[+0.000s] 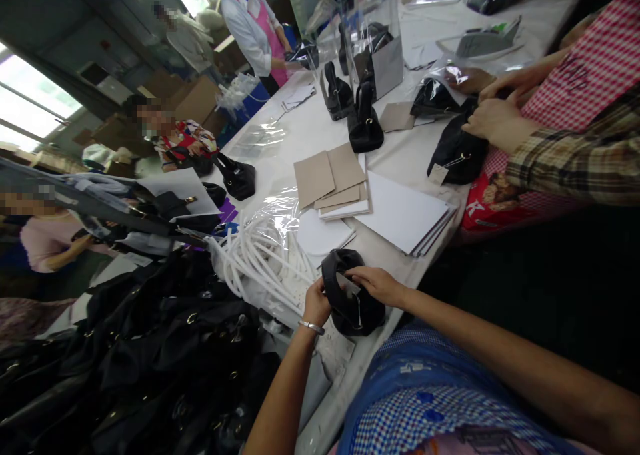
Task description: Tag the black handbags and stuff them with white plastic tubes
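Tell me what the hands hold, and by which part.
A small black bag: the left hand grips its left side, the right hand its top edge.

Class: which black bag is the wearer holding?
The bag at the near table edge, between left hand and right hand; the others lie farther up.

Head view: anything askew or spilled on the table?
No visible damage. Brown cards lie fanned, not squared; white cords spill loose from clear plastic beside the left hand, which holds the black bag with the right hand.
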The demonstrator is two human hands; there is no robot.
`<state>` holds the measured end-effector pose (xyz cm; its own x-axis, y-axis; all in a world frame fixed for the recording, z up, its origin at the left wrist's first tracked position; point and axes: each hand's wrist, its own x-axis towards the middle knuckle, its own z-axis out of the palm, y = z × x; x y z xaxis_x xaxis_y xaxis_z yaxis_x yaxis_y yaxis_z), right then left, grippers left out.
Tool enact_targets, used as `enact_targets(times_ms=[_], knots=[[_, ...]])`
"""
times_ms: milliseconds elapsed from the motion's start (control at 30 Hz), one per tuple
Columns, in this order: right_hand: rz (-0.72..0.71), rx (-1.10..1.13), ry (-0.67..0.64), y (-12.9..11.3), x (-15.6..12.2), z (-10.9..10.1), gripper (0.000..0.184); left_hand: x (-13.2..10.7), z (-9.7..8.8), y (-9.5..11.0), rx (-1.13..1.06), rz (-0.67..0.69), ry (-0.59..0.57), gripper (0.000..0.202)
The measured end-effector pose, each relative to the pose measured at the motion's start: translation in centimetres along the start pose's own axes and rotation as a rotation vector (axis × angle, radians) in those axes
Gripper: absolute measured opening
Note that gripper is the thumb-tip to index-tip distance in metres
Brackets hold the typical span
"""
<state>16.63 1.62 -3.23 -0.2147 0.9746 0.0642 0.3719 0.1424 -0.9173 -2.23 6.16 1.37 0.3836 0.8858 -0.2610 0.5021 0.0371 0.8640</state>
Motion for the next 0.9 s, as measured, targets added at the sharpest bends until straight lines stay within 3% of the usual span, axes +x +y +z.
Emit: enact_targets(times_ms=[133,233,333,500,633,800,900], knots=[[-0.037,-0.272,-0.127,0.4,0.0,-0.3,0.048,-0.4,0.0,-0.9,-0.03,-0.091,0.047,0.029],[-0.034,-0.336,-0.184,0.2,0.1,-1.1,0.042,-0.1,0.1,-1.1,0.007,-0.106,0.006,0.026],[-0.027,-0.222,-0.146,0.4,-0.3,-1.7,0.03,0.6,0.2,-1.2,0.026,-0.091,-0.041,0.023],[0.091,0.218,0.083,1.4,-2.0,-1.6,0.017,1.4,0.1,-1.5,0.033,-0.081,-0.054,0.02],[0.16,0.456,0.115,1.8,-2.7,-1.2,0.019,2.3,-0.2,-1.4,0.216,-0.067,-0.047,0.022],[0.122,0.402,0.071,1.8,-2.6,-1.1,0.018,4.7,0.6,-0.9,0.439,0.025,-0.176,0.025],[0.114,0.342,0.1,1.6,-2.7,-0.9,0.018,5.5,1.3,-1.0,0.332,0.035,-0.17,0.023]])
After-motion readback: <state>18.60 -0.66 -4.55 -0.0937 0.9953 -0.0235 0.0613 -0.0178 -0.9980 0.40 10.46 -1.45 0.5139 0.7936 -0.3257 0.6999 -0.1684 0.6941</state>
